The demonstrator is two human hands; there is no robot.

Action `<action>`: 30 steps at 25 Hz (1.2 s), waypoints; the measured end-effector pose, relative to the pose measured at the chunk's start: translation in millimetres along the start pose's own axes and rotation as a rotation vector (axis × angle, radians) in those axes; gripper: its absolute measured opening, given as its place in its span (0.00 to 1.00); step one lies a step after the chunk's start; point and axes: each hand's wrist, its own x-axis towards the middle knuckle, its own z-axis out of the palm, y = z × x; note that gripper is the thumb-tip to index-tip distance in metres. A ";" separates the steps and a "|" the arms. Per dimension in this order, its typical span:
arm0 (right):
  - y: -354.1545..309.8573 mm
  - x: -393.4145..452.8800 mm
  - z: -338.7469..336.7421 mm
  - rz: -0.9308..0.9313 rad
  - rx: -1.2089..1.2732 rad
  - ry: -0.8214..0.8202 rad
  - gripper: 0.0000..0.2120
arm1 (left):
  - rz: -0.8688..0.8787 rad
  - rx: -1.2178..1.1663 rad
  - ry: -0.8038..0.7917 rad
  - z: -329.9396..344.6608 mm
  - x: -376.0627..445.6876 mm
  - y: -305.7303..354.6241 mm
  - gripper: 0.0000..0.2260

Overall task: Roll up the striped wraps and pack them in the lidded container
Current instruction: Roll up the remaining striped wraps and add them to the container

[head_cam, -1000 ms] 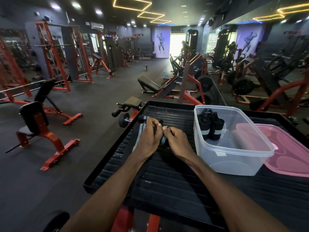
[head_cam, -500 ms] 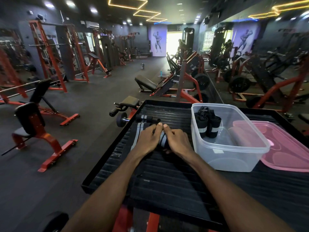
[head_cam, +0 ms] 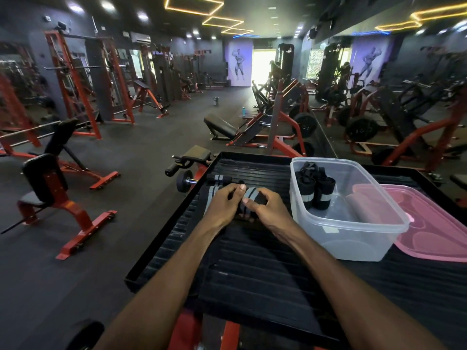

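A black wrap with grey stripes (head_cam: 249, 197) lies on the black ribbed tray (head_cam: 252, 261), partly rolled. My left hand (head_cam: 223, 204) and my right hand (head_cam: 269, 208) both grip the rolled part, fingers curled round it. Its flat tail (head_cam: 211, 195) stretches away to the left. Another rolled striped wrap (head_cam: 219, 178) lies just beyond near the tray's left rim. To the right stands the clear plastic container (head_cam: 353, 238), with two rolled wraps (head_cam: 314, 190) upright in its far left corner.
The pink lid (head_cam: 434, 231) lies flat on the tray, right of the container. A dumbbell (head_cam: 182, 181) and a padded bench sit just off the tray's far left corner. Red gym machines and dark floor surround the tray.
Both hands have drawn back toward me along the wrap, and the roll between them has grown thicker. More of the flat tail and the second rolled wrap now show beyond my fingers.
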 end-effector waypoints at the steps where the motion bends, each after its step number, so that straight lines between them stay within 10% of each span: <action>1: 0.2 0.8 0.5 -0.004 -0.077 0.015 0.08 | 0.017 0.021 0.004 0.5 -0.1 -1.0 0.14; 8: 22.0 6.7 -8.1 -0.093 -0.668 0.133 0.18 | -0.005 0.656 0.343 -12.6 -0.5 -10.0 0.14; 16: 17.5 0.8 -1.2 -0.350 -1.160 0.268 0.25 | -0.381 0.801 0.049 -31.8 -1.8 -9.6 0.21; 19: 11.2 -4.3 11.2 -0.580 -0.874 0.252 0.10 | -0.340 0.721 0.070 -41.6 -5.3 -4.2 0.11; 30: -4.6 -11.8 35.3 0.335 0.093 -0.082 0.24 | -0.448 -0.242 -0.040 -63.1 -45.7 31.4 0.11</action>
